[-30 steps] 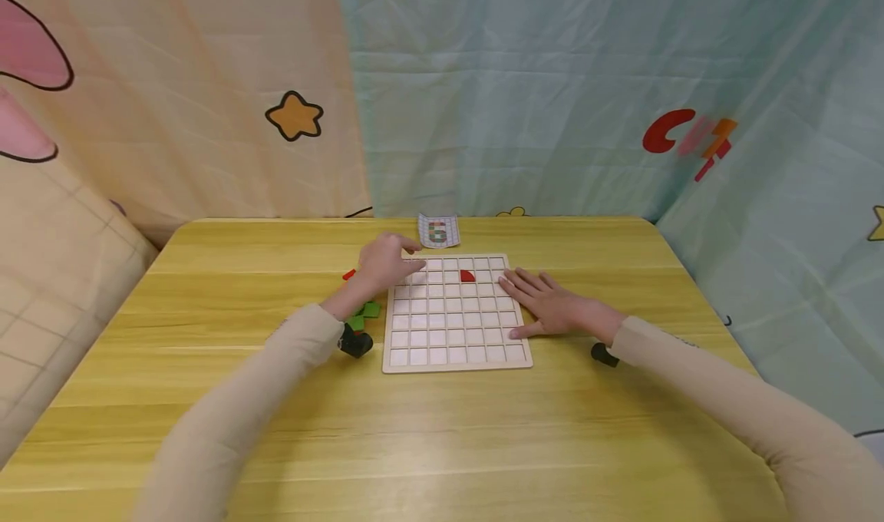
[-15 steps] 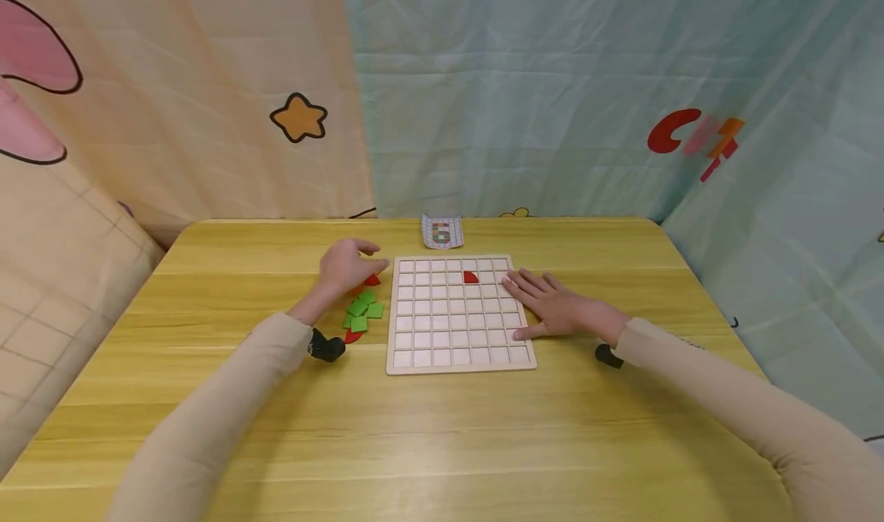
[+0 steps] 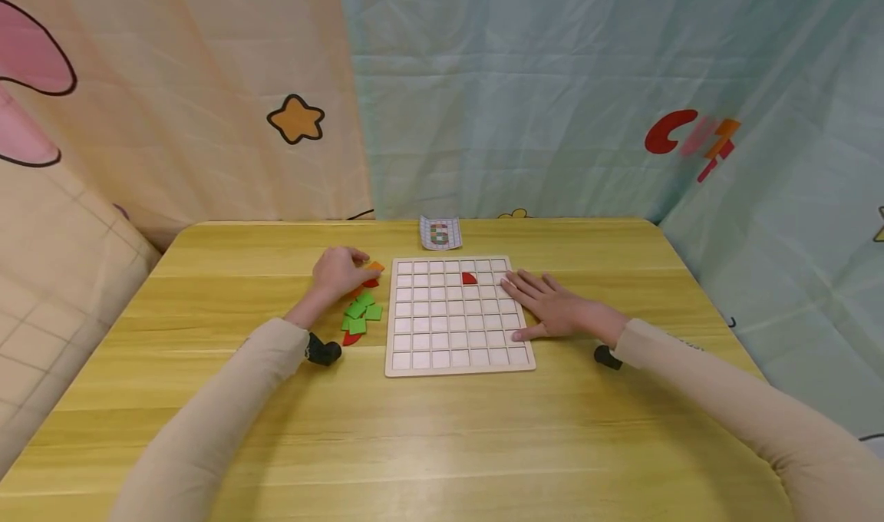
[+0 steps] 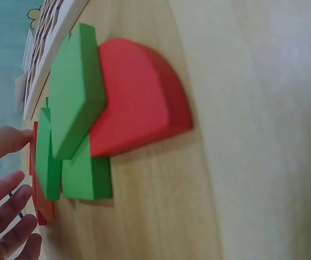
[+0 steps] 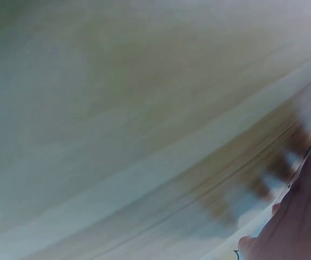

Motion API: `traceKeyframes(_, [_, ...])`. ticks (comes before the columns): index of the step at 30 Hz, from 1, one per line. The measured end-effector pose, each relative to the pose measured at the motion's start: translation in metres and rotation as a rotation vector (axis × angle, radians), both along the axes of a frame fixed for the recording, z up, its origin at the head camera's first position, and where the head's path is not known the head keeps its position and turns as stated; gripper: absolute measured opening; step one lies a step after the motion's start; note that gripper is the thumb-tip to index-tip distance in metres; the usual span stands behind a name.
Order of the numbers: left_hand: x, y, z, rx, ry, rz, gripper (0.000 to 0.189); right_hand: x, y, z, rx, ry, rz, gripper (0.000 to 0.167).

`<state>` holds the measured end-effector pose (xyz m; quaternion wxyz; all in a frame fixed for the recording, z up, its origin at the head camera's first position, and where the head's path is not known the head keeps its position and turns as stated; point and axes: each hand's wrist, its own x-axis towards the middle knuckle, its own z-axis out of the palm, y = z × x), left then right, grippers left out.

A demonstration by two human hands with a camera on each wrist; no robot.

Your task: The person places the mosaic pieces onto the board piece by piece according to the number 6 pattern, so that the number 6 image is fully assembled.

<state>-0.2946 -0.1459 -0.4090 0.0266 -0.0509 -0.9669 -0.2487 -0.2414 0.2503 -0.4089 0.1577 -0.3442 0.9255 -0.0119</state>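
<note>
My left hand (image 3: 337, 271) is at the far end of a small heap left of the board. Its thumb and forefinger pinch an orange tile (image 3: 375, 266) by its edges, beside a red piece (image 3: 371, 282). Several green square tiles (image 3: 357, 326) lie nearer, partly overlapping; a red quarter-round piece (image 4: 136, 100) sits at the near end in the left wrist view. Spread fingers of my right hand (image 3: 552, 307) rest on the right edge of the white gridded board (image 3: 449, 372). One red quarter-round (image 3: 470, 278) lies in a cell near the board's far side.
A paper card (image 3: 440, 233) with a coloured grid figure lies behind the board on the wooden table (image 3: 456, 445). Printed curtains (image 3: 552, 107) hang behind the table. Black wrist devices (image 3: 323, 349) are worn below both hands.
My left hand has moved left from over the board's far corner to the heap, and the orange tile now shows at its fingertips. My right hand has stayed in place.
</note>
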Motion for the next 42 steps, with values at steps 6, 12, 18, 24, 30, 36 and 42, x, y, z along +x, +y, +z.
traceKeyframes(6, [0.001,-0.001,-0.001,-0.01,-0.012,-0.004,0.041,0.0,0.0,-0.001,-0.01,0.002,-0.011,0.098])
traceKeyframes(12, [-0.003,-0.001,-0.003,-0.015,0.0,-0.009,0.038,0.0,0.002,-0.004,-0.025,0.017,-0.007,0.098])
traceKeyframes(18, [-0.004,0.001,-0.004,-0.011,0.002,-0.007,0.036,0.002,0.002,-0.001,-0.046,0.022,-0.005,0.097])
traceKeyframes(24, [-0.004,0.003,-0.004,-0.015,0.006,-0.018,0.035,0.001,0.001,0.0,-0.004,0.006,-0.011,0.097])
traceKeyframes(30, [-0.002,0.003,-0.002,-0.036,0.022,-0.05,0.035,0.002,0.0,0.0,-0.023,0.008,-0.009,0.097])
traceKeyframes(36, [-0.002,0.003,-0.001,-0.071,0.056,-0.058,0.036,0.003,0.0,0.0,-0.046,0.004,-0.007,0.097])
traceKeyframes(42, [-0.001,0.01,0.006,-0.061,0.076,-0.1,0.039,0.001,0.003,-0.004,-0.049,0.003,-0.005,0.098])
